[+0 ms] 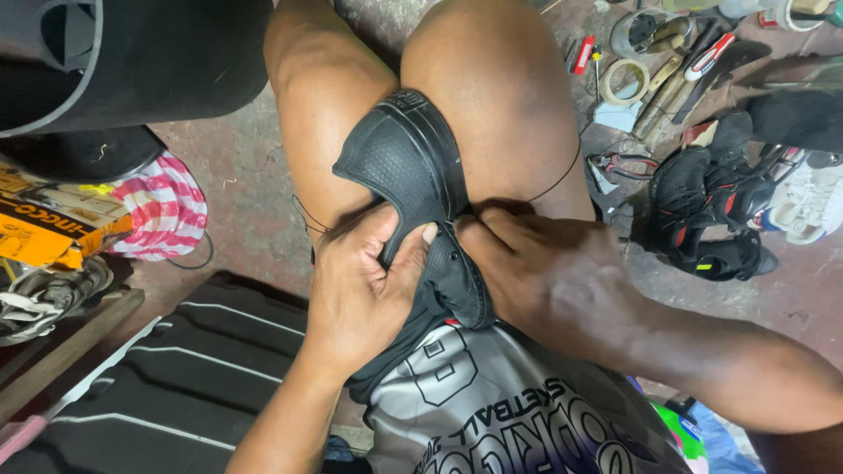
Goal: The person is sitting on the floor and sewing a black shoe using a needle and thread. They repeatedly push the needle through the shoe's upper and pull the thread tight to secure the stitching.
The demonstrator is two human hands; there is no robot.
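Nearest the camera, a grey printed jersey (509,404) is seen, with a black ribbed mat (176,377) lying on the floor to its left. Just above the jersey, a black shoe (408,167) is wedged between the person's two bare knees, toe pointing away. Its near end is gripped by the left hand (360,281), whose thumb is pressed onto the upper and whose fingers are curled beneath. The right hand (536,263) is closed on the same end from the other side, fingertips pinched at the shoe's edge; a thin black thread (562,180) is seen running over the right knee. Farther off, a red-and-white striped cloth (162,206) lies left, and black shoes (711,211), pliers (619,164) and a tape roll (625,81) lie right.
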